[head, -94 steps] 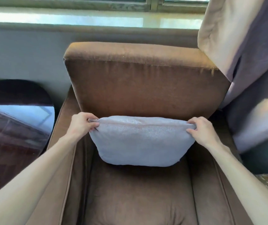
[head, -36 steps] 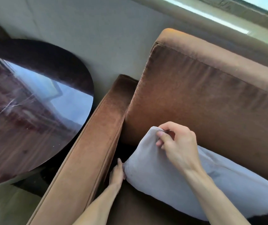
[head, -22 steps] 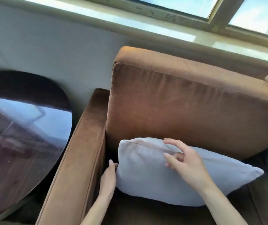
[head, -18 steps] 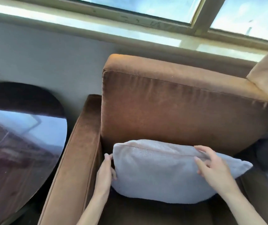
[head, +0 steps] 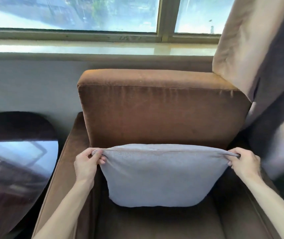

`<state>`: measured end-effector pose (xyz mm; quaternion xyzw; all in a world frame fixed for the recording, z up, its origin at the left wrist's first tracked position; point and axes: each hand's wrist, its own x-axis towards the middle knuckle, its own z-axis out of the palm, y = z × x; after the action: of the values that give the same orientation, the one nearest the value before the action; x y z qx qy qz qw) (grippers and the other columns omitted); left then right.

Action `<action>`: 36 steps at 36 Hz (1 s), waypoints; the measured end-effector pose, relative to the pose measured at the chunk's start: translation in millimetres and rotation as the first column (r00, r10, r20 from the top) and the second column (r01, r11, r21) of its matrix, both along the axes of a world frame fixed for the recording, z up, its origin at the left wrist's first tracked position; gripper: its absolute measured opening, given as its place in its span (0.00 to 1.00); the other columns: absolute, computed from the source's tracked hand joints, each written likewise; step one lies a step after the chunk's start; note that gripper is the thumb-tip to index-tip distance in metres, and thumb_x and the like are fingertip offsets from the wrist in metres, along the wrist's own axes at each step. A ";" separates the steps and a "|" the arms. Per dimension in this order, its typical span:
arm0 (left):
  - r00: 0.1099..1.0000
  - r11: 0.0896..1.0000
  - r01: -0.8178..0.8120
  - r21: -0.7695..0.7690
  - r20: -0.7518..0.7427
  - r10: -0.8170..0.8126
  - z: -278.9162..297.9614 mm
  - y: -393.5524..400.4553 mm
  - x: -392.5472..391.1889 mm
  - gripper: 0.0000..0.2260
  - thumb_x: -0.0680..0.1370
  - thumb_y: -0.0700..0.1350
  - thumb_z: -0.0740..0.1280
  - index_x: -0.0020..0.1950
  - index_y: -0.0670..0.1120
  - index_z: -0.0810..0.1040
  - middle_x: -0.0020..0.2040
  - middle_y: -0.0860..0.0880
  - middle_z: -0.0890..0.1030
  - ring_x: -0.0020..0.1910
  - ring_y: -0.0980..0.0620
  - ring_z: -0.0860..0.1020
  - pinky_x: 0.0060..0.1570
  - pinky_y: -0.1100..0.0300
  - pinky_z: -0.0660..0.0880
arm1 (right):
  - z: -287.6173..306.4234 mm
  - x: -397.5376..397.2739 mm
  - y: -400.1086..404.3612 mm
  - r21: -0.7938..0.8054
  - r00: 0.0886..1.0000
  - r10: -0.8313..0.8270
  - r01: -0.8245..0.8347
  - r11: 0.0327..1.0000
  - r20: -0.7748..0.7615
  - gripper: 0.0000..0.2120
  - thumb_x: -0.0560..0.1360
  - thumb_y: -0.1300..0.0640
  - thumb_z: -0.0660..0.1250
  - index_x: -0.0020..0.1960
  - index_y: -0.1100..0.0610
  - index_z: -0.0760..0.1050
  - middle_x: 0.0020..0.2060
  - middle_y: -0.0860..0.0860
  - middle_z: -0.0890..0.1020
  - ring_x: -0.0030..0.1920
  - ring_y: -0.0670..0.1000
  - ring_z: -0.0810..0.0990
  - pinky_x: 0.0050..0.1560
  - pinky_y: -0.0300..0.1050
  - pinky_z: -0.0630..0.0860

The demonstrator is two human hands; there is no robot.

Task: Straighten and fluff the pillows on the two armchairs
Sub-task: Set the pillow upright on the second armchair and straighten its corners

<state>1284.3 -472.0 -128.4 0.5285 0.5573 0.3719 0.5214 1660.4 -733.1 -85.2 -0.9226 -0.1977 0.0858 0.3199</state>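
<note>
A light grey pillow stands upright on the seat of a brown velvet armchair, its back against the chair's backrest. My left hand pinches the pillow's upper left corner. My right hand pinches its upper right corner. The top edge is pulled taut between the two hands. Only this one armchair is in view.
A dark glossy round side table stands close to the chair's left armrest. A beige and grey curtain hangs over the chair's right side. Behind the backrest are a low wall, a pale windowsill and a window.
Half a second ago my left hand pressed the pillow's left side and my right lay on its top edge. Both now grip the upper corners, the pillow is centred, and my view faces the chair squarely.
</note>
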 end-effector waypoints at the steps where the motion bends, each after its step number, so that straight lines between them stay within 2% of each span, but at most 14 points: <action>1: 1.000 1.000 -0.008 0.007 -0.017 0.009 0.1 -0.4 1.5 0.09 0.77 0.39 0.71 0.39 0.49 0.86 0.30 0.45 0.82 0.33 0.47 0.78 0.56 0.41 0.78 | -1.8 0.8 -0.7 0.037 1.000 0.000 0.000 0.999 -0.012 0.09 0.74 0.66 0.69 0.39 0.56 0.82 0.28 0.54 0.82 0.30 0.45 0.79 0.33 0.37 0.71; 5: 0.984 0.995 -0.003 0.104 -0.180 0.021 20.9 -15.6 16.7 0.09 0.79 0.43 0.70 0.40 0.50 0.84 0.33 0.46 0.84 0.33 0.50 0.78 0.54 0.46 0.78 | -14.3 11.0 -12.1 0.206 0.990 0.037 -0.009 0.979 -0.132 0.04 0.73 0.62 0.72 0.43 0.53 0.83 0.28 0.49 0.84 0.28 0.43 0.81 0.33 0.27 0.74; 8: 0.916 0.965 0.017 0.262 -0.391 0.090 44.1 -28.7 28.4 0.09 0.81 0.48 0.66 0.53 0.46 0.83 0.50 0.45 0.85 0.51 0.46 0.80 0.54 0.53 0.71 | -30.0 23.0 -26.4 0.295 0.961 0.067 0.015 0.955 -0.268 0.12 0.73 0.63 0.73 0.53 0.51 0.79 0.42 0.45 0.86 0.37 0.50 0.86 0.50 0.46 0.83; 11: 0.886 0.925 0.096 0.368 -0.455 0.089 68.1 -51.9 58.8 0.10 0.82 0.48 0.64 0.56 0.46 0.83 0.53 0.47 0.83 0.55 0.47 0.79 0.56 0.53 0.70 | -50.0 30.3 -42.7 0.334 0.909 0.070 0.079 0.939 -0.411 0.18 0.75 0.69 0.70 0.60 0.52 0.74 0.55 0.49 0.82 0.40 0.56 0.85 0.53 0.59 0.82; 14: 0.896 0.907 0.238 0.348 -0.438 -0.067 86.9 -89.9 109.0 0.06 0.81 0.49 0.66 0.53 0.52 0.82 0.51 0.53 0.82 0.49 0.48 0.81 0.58 0.48 0.77 | -78.8 29.9 -58.0 0.250 0.872 0.066 0.066 0.966 -0.485 0.18 0.75 0.70 0.68 0.59 0.53 0.74 0.54 0.50 0.82 0.39 0.55 0.85 0.53 0.57 0.83; 16: 0.888 0.890 0.367 0.269 -0.386 -0.250 94.1 -115.7 149.0 0.03 0.80 0.50 0.68 0.51 0.55 0.82 0.52 0.55 0.81 0.39 0.49 0.82 0.46 0.59 0.79 | -100.8 24.6 -66.5 0.157 0.834 0.068 0.023 0.987 -0.547 0.17 0.76 0.71 0.67 0.59 0.54 0.73 0.52 0.50 0.82 0.39 0.55 0.84 0.51 0.55 0.83; 18: 0.821 0.832 0.520 0.191 -0.380 -0.426 92.0 -136.4 190.9 0.07 0.80 0.50 0.69 0.56 0.52 0.82 0.58 0.53 0.80 0.31 0.51 0.82 0.34 0.71 0.73 | -125.3 20.9 -71.1 0.102 0.792 0.068 -0.007 0.995 -0.606 0.17 0.76 0.72 0.66 0.59 0.56 0.73 0.55 0.54 0.81 0.38 0.54 0.83 0.44 0.49 0.83; 21: 0.718 0.740 0.668 0.080 -0.334 -0.611 77.4 -159.1 250.6 0.18 0.78 0.51 0.71 0.67 0.50 0.77 0.65 0.51 0.75 0.30 0.52 0.83 0.25 0.74 0.67 | -162.5 19.5 -72.1 0.038 0.741 0.047 -0.028 0.999 -0.670 0.17 0.76 0.73 0.65 0.61 0.59 0.72 0.58 0.56 0.78 0.36 0.53 0.80 0.34 0.42 0.77; 23: 0.659 0.687 0.724 0.064 -0.358 -0.661 66.4 -168.8 282.1 0.25 0.76 0.52 0.73 0.72 0.51 0.74 0.70 0.53 0.71 0.45 0.51 0.85 0.30 0.74 0.71 | -181.5 18.2 -69.1 -0.009 0.736 0.039 -0.062 0.998 -0.676 0.21 0.75 0.71 0.67 0.67 0.60 0.72 0.58 0.56 0.79 0.38 0.53 0.79 0.34 0.44 0.76; 25: 0.577 0.623 0.780 0.063 -0.459 -0.676 53.0 -173.2 304.9 0.29 0.75 0.53 0.75 0.75 0.51 0.72 0.73 0.53 0.70 0.65 0.49 0.78 0.53 0.66 0.76 | -193.1 16.5 -63.9 -0.028 0.733 0.085 -0.141 0.990 -0.675 0.26 0.75 0.69 0.67 0.71 0.58 0.70 0.62 0.58 0.79 0.47 0.55 0.81 0.43 0.48 0.79; 26: 0.535 0.594 0.802 0.064 -0.519 -0.667 47.0 -175.0 313.0 0.30 0.74 0.53 0.75 0.74 0.51 0.72 0.73 0.52 0.71 0.69 0.50 0.73 0.61 0.63 0.71 | -198.8 16.0 -61.0 -0.030 0.725 0.115 -0.184 0.983 -0.679 0.28 0.75 0.68 0.67 0.73 0.57 0.68 0.65 0.58 0.78 0.53 0.57 0.81 0.50 0.49 0.79; 28: 0.496 0.568 0.819 0.080 -0.596 -0.631 37.1 -176.7 323.4 0.24 0.74 0.51 0.75 0.70 0.51 0.77 0.68 0.50 0.76 0.67 0.50 0.74 0.64 0.58 0.71 | -210.3 15.0 -55.1 -0.050 0.704 0.149 -0.254 0.966 -0.694 0.31 0.76 0.66 0.67 0.77 0.54 0.64 0.69 0.56 0.75 0.63 0.58 0.78 0.56 0.48 0.77; 32: 0.639 0.661 0.722 0.204 -0.564 -0.523 20.2 -173.6 331.7 0.04 0.73 0.45 0.75 0.47 0.51 0.86 0.47 0.50 0.82 0.46 0.47 0.81 0.50 0.46 0.79 | -229.9 7.9 -42.6 -0.063 0.663 0.162 -0.302 0.951 -0.731 0.26 0.78 0.63 0.67 0.75 0.56 0.68 0.66 0.56 0.78 0.64 0.58 0.79 0.51 0.47 0.75; 36: 0.808 0.782 0.569 0.254 -0.348 -0.475 12.9 -172.2 334.2 0.09 0.72 0.37 0.75 0.35 0.47 0.81 0.39 0.49 0.79 0.31 0.43 0.81 0.34 0.43 0.80 | -240.8 4.0 -40.2 -0.161 0.771 0.119 -0.277 0.947 -0.625 0.13 0.79 0.63 0.66 0.64 0.63 0.78 0.61 0.58 0.82 0.64 0.58 0.79 0.53 0.45 0.75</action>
<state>1618.5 -644.2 -115.5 0.7910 0.3772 0.2292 0.4237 1664.4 -773.3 -326.0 -0.8516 -0.1692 0.4347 0.2393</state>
